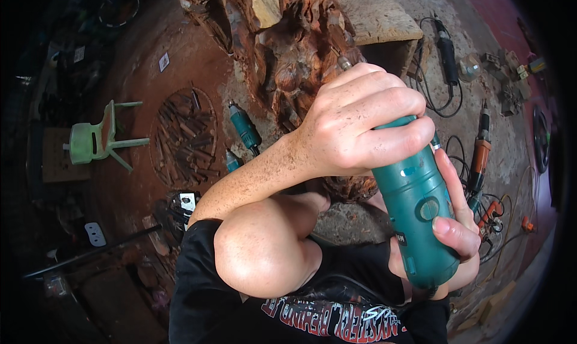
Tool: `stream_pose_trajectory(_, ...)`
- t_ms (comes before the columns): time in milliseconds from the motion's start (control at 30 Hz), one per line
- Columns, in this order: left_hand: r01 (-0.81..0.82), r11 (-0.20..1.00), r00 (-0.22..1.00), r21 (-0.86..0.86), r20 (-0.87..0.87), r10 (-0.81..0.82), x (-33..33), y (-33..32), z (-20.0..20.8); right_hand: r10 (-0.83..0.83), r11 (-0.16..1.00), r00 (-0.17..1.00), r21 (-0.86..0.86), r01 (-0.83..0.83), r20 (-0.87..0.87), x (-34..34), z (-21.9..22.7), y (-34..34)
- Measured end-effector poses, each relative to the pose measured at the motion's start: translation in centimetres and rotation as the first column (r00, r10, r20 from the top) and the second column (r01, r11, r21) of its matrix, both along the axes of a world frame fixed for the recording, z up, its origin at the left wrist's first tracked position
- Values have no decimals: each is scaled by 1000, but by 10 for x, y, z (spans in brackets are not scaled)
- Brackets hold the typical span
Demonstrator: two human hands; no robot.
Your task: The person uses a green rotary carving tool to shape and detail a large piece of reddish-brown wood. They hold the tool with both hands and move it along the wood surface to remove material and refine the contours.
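Note:
A teal die grinder (415, 193) is held in both hands, its body slanting up and to the left. My left hand (366, 115) wraps over its front end, with wood dust on the skin and forearm. Lower down, my right hand (463, 236) grips the rear of the body, thumb and fingers curled around it. The grinder's metal collet and thin bit (341, 58) extend beyond my left hand to a reddish-brown wood carving (300, 61). Whether the bit touches the wood I cannot tell. The carving rises between my legs, partly hidden by my left hand and forearm.
Another teal grinder (243, 126) lies left of the carving, beside a round tray (214, 124) heaped with chisels. Farther left stands a pale green chair (87, 144). To the right are a black grinder (448, 58), an orange one (481, 157) and tangled cords. A wooden stand (384, 19) is behind.

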State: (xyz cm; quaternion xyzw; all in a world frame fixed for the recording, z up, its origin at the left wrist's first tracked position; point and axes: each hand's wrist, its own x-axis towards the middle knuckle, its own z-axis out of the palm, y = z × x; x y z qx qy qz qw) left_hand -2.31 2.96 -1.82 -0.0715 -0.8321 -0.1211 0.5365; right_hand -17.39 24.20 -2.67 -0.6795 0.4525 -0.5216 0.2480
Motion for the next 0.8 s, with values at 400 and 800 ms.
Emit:
stream_pose_trajectory(400,-28,996,990,-81,-139,16,1,-9,-12,-226,885,972,-405,232,64,49,-15,-39)
stream_pose_trajectory(800,-2,1000,997,9,-72,2,2,-8,-12,-93,966,979,-256,44,-184,23,-8,-19)
